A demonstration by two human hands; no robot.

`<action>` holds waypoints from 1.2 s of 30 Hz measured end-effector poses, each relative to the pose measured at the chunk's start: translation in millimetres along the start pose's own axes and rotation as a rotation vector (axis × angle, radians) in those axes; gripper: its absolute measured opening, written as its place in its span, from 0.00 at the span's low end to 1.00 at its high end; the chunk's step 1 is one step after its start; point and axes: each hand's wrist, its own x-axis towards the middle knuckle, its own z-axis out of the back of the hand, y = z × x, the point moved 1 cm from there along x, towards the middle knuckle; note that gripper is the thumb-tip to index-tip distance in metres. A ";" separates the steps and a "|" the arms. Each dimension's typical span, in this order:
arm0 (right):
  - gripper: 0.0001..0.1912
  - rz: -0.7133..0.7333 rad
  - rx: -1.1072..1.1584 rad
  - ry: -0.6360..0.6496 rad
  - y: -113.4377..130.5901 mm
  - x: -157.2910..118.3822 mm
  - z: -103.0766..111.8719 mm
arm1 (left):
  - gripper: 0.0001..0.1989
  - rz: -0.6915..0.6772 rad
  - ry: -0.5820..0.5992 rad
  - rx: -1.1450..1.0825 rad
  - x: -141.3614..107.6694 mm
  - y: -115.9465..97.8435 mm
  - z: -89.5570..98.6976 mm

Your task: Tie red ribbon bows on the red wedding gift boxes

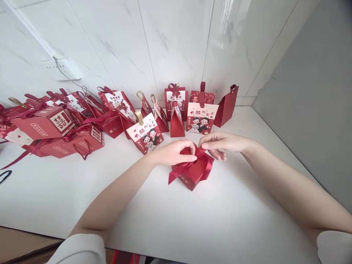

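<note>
White tabletop (220,220) meets a marbled wall (176,40); decorated boxes (202,119) line the far side, perhaps for working room; nearer, just right of middle, sits a red box (195,172); left hand (176,152) pinches its ribbon (177,172) centrally, right hand (220,143) pinches it farther right, seemingly for tension.

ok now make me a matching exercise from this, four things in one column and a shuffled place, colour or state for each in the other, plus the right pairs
Column one
1. front box
2. wall socket
3. side panel
4. table

Column two
A. plain grey, at the right of the picture
B. white, with the back boxes standing on it
C. its red ribbon in the fingers of the left hand and the right hand
D. on the tiled wall, at the upper left

Right pairs: 1-C, 2-D, 3-A, 4-B
</note>
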 end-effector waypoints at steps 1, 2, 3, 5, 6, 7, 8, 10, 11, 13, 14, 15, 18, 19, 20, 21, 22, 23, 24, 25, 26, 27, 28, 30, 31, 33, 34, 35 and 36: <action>0.21 0.036 0.002 -0.051 0.7 -2.2 3.5 | 0.12 0.009 -0.003 -0.052 -1.4 1.8 3.8; 0.22 0.066 0.000 -0.092 1.4 -4.1 7.0 | 0.16 0.007 -0.001 -0.093 -3.0 3.7 8.4; 0.23 0.084 -0.007 -0.116 1.9 -5.6 10.2 | 0.23 -0.010 0.005 -0.113 -4.7 5.6 13.3; 0.23 0.078 -0.035 -0.115 2.5 -7.5 15.5 | 0.43 -0.065 0.050 -0.089 -8.5 9.6 22.1; 0.23 0.064 -0.052 -0.106 2.6 -8.0 17.5 | 0.53 -0.085 0.090 -0.056 -10.1 11.8 25.1; 0.23 0.050 -0.071 -0.100 2.7 -8.4 19.2 | 0.61 -0.093 0.134 -0.021 -11.5 14.2 26.8; 0.23 0.038 -0.090 -0.101 2.8 -8.8 20.4 | 0.66 -0.088 0.176 0.011 -12.4 16.7 27.3; 0.23 0.022 -0.124 -0.101 3.9 -10.1 21.7 | 0.70 -0.045 0.234 0.050 -12.5 21.3 25.2; 0.23 0.015 -0.140 -0.097 4.9 -11.0 21.8 | 0.69 -0.023 0.242 0.058 -11.8 22.9 23.4; 0.24 -0.004 -0.165 -0.098 7.3 -13.5 21.6 | 0.68 -0.003 0.219 0.057 -9.4 24.7 20.2; 0.24 -0.013 -0.172 -0.107 8.6 -14.6 21.4 | 0.67 -0.006 0.194 0.053 -7.8 25.1 19.2; 0.24 -0.018 -0.173 -0.127 9.6 -15.3 21.2 | 0.67 -0.013 0.160 0.049 -6.0 25.7 18.6; 0.24 0.037 -0.170 -0.281 9.7 -13.3 21.2 | 0.66 -0.017 0.015 0.039 0.7 32.5 16.7; 0.24 0.085 -0.184 -0.371 8.5 -11.0 21.2 | 0.66 -0.016 -0.047 0.034 3.5 37.1 14.8; 0.23 0.142 -0.213 -0.482 6.6 -8.0 21.0 | 0.66 -0.020 -0.113 0.028 6.7 42.9 11.6; 0.23 0.208 -0.258 -0.603 4.1 -4.7 20.2 | 0.65 -0.033 -0.178 0.018 10.3 49.4 7.2; 0.22 0.276 -0.317 -0.720 1.0 -1.0 18.5 | 0.64 -0.055 -0.244 0.000 14.0 56.4 1.8; 0.20 0.351 -0.384 -0.829 -2.5 2.7 15.7 | 0.62 -0.084 -0.304 -0.024 17.8 63.3 -4.3; 0.18 0.431 -0.453 -0.913 -6.8 6.6 11.7 | 0.60 -0.120 -0.357 -0.053 21.3 69.6 -10.5; 0.17 0.514 -0.515 -0.978 -11.7 10.6 6.6 | 0.60 -0.150 -0.392 -0.075 24.5 75.0 -16.4; 0.16 0.590 -0.562 -1.031 -17.4 14.7 0.7 | 0.59 -0.172 -0.412 -0.083 27.1 79.3 -21.5; 0.16 0.652 -0.596 -1.066 -23.9 18.9 -5.7 | 0.59 -0.186 -0.424 -0.082 28.9 82.2 -25.4; 0.17 0.689 -0.613 -1.125 -30.8 22.9 -11.7 | 0.58 -0.192 -0.433 -0.069 29.8 83.8 -27.9; 0.16 0.685 -0.642 -1.207 -44.3 30.9 -22.3 | 0.56 -0.188 -0.458 -0.025 28.9 84.5 -29.0; 0.15 0.682 -0.669 -1.208 -49.6 34.5 -26.5 | 0.56 -0.185 -0.474 0.004 27.4 84.3 -28.1; 0.17 0.708 -0.675 -1.197 -56.0 39.5 -31.8 | 0.56 -0.181 -0.515 0.088 23.3 84.6 -24.9; 0.18 0.732 -0.636 -1.190 -57.1 40.7 -33.0 | 0.56 -0.185 -0.553 0.141 21.1 85.6 -23.2; 0.20 0.761 -0.567 -1.188 -57.0 41.0 -33.4 | 0.56 -0.193 -0.590 0.205 19.1 87.2 -21.6; 0.23 0.786 -0.474 -1.184 -56.4 40.9 -33.1 | 0.56 -0.209 -0.636 0.272 17.4 89.4 -20.4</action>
